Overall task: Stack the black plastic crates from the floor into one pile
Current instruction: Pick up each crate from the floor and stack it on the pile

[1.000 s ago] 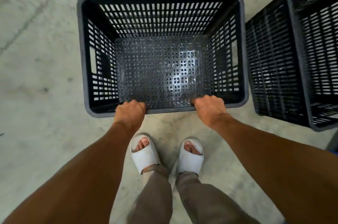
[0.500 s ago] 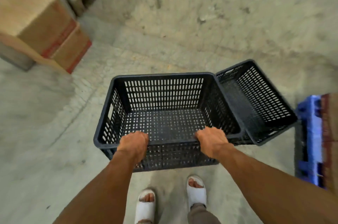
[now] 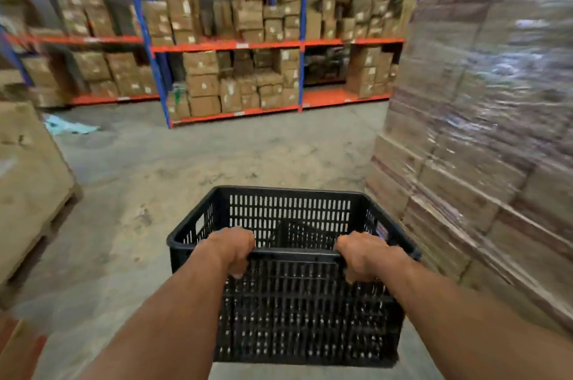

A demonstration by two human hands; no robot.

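Observation:
A black plastic crate (image 3: 297, 314) with slotted walls hangs in front of me, lifted off the concrete floor. Its open top faces up and its near wall faces me. My left hand (image 3: 231, 248) is shut over the near rim at its left part. My right hand (image 3: 361, 252) is shut over the same rim at its right part. The second black crate is out of view.
A tall stack of cartons in clear wrap (image 3: 483, 138) stands close on the right. A cardboard stack on a pallet (image 3: 28, 181) is on the left. Blue and orange shelving (image 3: 235, 45) full of boxes lines the far side. Bare concrete floor (image 3: 192, 162) lies ahead.
The crate has come up off the floor in both hands. My view has swung up from the floor to the warehouse ahead, and the second crate has dropped out of sight.

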